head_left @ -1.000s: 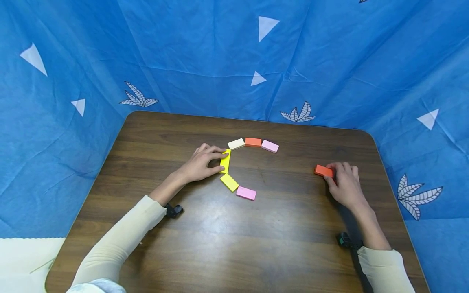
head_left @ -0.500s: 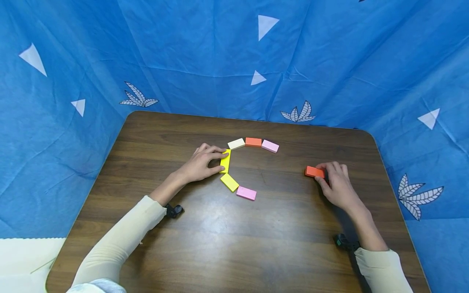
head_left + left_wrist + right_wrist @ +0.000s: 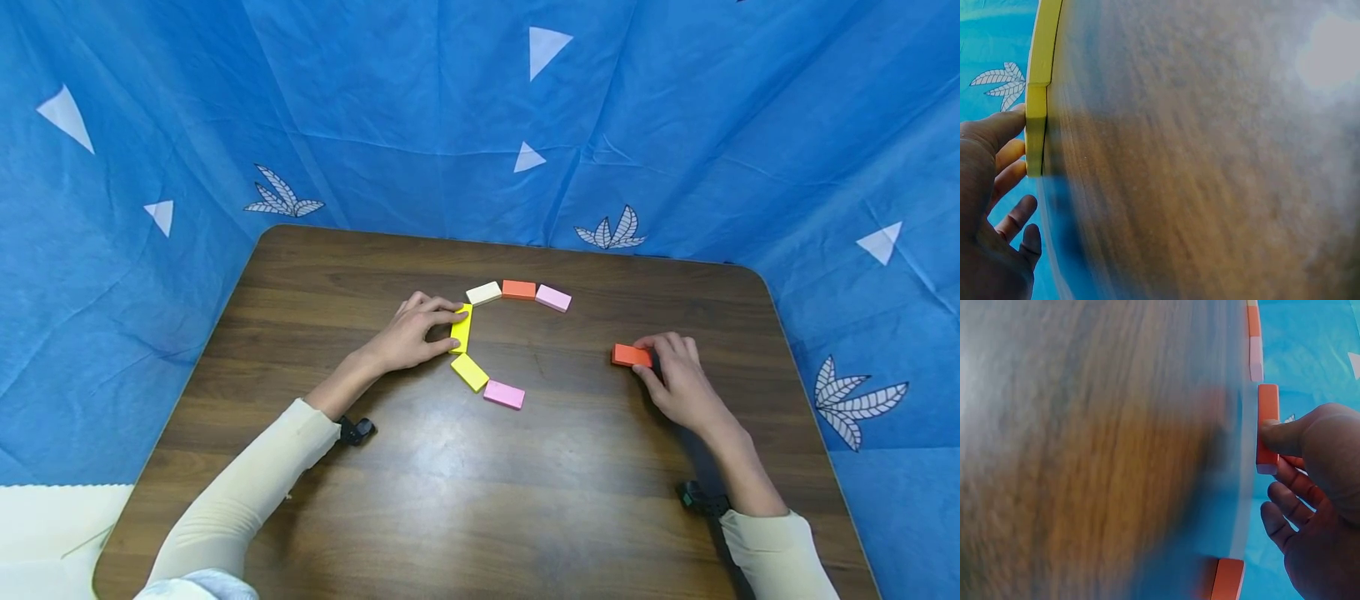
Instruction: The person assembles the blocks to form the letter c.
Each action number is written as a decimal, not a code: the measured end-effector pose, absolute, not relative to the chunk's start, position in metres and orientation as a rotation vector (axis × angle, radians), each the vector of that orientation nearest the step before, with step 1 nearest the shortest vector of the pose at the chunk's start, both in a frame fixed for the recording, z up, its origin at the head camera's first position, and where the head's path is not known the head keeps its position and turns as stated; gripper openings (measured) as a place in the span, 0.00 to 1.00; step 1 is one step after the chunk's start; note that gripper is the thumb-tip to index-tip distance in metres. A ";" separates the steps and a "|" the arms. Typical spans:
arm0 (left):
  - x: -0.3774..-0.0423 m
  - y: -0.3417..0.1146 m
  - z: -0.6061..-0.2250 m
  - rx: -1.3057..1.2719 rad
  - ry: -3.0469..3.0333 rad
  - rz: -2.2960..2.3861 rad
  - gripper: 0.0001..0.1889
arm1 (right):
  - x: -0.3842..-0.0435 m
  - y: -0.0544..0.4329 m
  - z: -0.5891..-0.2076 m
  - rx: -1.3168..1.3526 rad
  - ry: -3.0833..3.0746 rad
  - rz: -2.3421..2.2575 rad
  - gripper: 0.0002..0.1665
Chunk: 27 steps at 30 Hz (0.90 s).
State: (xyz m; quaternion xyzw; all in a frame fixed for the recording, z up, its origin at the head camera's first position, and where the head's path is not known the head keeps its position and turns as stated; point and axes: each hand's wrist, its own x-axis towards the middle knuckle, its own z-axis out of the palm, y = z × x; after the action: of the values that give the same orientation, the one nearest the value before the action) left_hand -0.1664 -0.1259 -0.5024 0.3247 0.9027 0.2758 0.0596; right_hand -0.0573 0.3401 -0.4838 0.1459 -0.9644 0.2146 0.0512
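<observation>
In the head view my left hand spans an upright-lying yellow block, thumb near its lower end and a finger near its upper end. That block lies in a curved row: a cream block, an orange-red block and a pink block run from its top. Below it come a second yellow block and another pink block. To the right, my right hand pinches a separate orange-red block between thumb and fingers; its right end is covered.
The brown wooden table has rounded far corners. A blue patterned cloth surrounds its far side. Another orange-red block shows at the bottom of the right wrist view. Dark cameras sit at both wrists.
My right hand has moved left with the orange-red block, nearer the curved row. The left hand has stayed on the yellow block, and the row looks the same.
</observation>
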 end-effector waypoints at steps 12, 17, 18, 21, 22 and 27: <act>-0.166 -0.126 -0.502 0.990 2.735 0.838 0.27 | -0.054 0.326 -0.488 0.520 -2.923 0.668 0.18; -0.166 -0.126 -0.502 0.988 2.734 0.835 0.27 | -0.055 0.321 -0.487 0.520 -2.949 0.683 0.19; -0.166 -0.126 -0.502 0.987 2.733 0.833 0.27 | -0.055 0.319 -0.487 0.521 -2.953 0.688 0.19; -0.166 -0.126 -0.502 0.984 2.733 0.829 0.27 | -0.056 0.316 -0.488 0.521 -2.967 0.693 0.19; -0.167 -0.126 -0.502 0.984 2.731 0.832 0.28 | -0.056 0.316 -0.488 0.524 -2.971 0.690 0.19; -0.167 -0.126 -0.501 0.983 2.728 0.838 0.27 | -0.056 0.311 -0.489 0.525 -2.995 0.699 0.20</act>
State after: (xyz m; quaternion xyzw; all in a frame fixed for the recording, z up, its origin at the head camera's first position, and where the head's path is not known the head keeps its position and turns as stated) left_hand -0.1667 -0.1261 -0.5008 0.3252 0.9021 0.2770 0.0614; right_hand -0.0558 0.3111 -0.4892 0.1683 -0.9599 0.2239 0.0108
